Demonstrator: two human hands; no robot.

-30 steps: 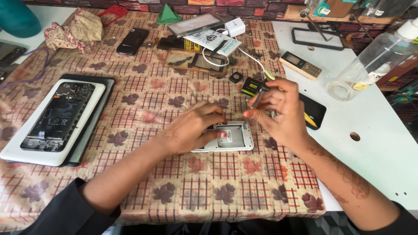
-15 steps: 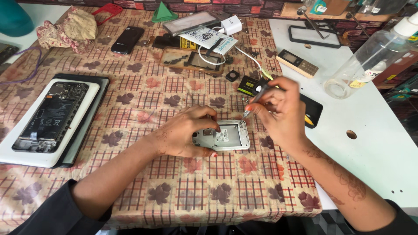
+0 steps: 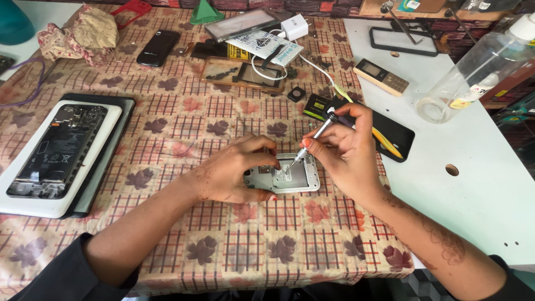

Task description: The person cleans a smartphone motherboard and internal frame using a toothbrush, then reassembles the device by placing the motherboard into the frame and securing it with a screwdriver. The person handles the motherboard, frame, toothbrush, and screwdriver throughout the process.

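Tablecloth [image 3: 167, 262]: checked cloth with a leaf print, covering the near and left part of the work surface.
Left hand [image 3: 237, 173]: lies on the cloth, fingers closed round the left end of the small device and pinning it flat.
Small device [image 3: 298, 177]: silver-grey, rounded rectangle, back cover off, lying at the middle of the cloth between the two hands.
Right hand [image 3: 348, 150]: just right of the device, fingers pinched shut on the screwdriver.
Screwdriver [image 3: 312, 140]: thin metal shaft, tilted, its tip down inside the open device.
Opened phone [image 3: 56, 147]: black, insides showing, lying on a white tray at the left, well apart from the hands.
Black mat [image 3: 398, 136]: dark rectangle behind the right hand, on the edge of the white table, with a yellow tool on it.
White table [image 3: 479, 184]: bare surface to the right, with a round hole in it.
Yellow-and-black label [image 3: 316, 106]: small flat package just beyond the right hand.
Keypad phone [image 3: 382, 76]: beige bar, lying aslant on the white table.
Clear bottle [image 3: 473, 69]: lying tilted at the far right, white cap, small yellow sticker near its base.
Printed packet [image 3: 262, 43]: white and blue, flat, far centre, with a white cable over it.
White charger [image 3: 294, 26]: cube-shaped plug beside the packet.
Black phone [image 3: 158, 47]: face up, far left of centre.
Green pyramid [image 3: 206, 12]: at the far edge.
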